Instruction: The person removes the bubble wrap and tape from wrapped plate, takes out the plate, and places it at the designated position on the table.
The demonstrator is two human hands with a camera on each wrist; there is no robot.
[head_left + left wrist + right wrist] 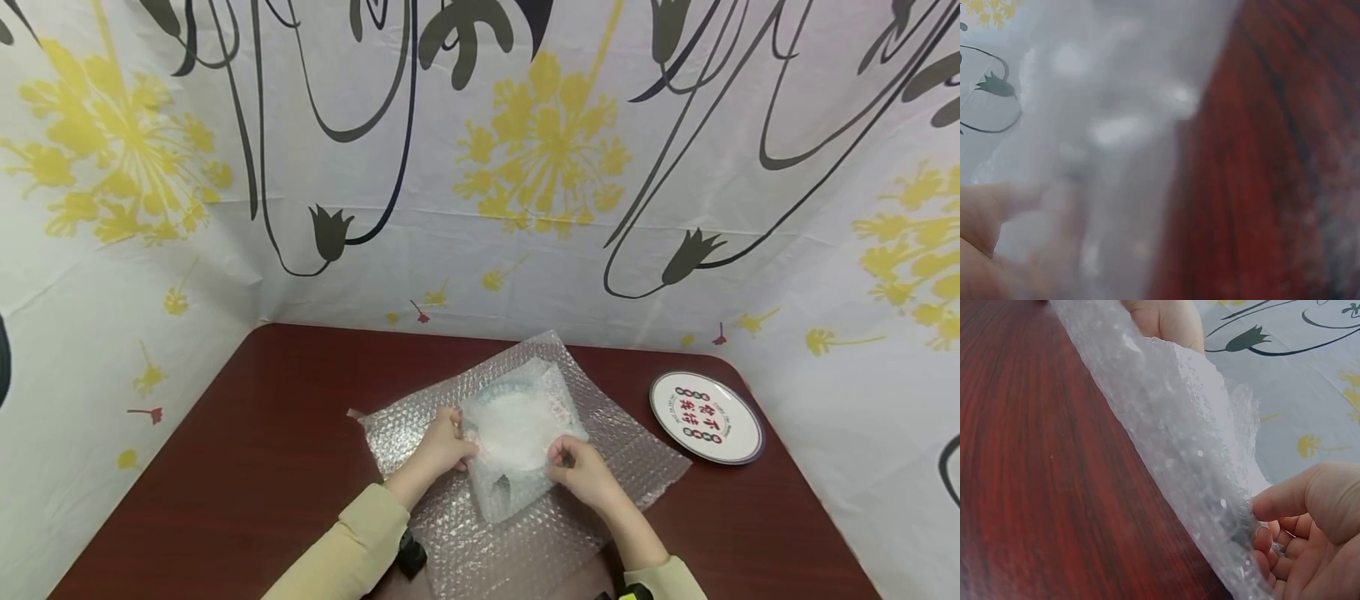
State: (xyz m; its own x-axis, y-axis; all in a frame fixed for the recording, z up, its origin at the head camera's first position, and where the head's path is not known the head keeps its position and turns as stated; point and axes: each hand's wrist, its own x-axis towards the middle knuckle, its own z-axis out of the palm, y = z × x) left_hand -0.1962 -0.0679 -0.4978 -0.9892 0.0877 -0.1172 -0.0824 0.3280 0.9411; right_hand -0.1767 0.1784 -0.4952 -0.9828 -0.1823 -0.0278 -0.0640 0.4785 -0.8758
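Observation:
A plate wrapped in translucent white wrapping (517, 429) is at the middle of the table, over a spread sheet of bubble wrap (480, 554). Traces of red and blue pattern show faintly through it. My left hand (444, 442) pinches its left side, with the thumb on top. At the lower right side, my right hand (583, 475) pinches the wrapping between thumb and fingers. The right wrist view shows clear bubbled wrapping (1166, 431) between the right hand (1316, 531) and the left hand (1175, 325). Blur covers most of the left wrist view, including the left hand (997, 244).
A white plate (707, 417) with red characters and a dark rim lies at the right side of the dark red table (247, 467). Behind the table hangs a white cloth (435, 200) with yellow and grey flower prints.

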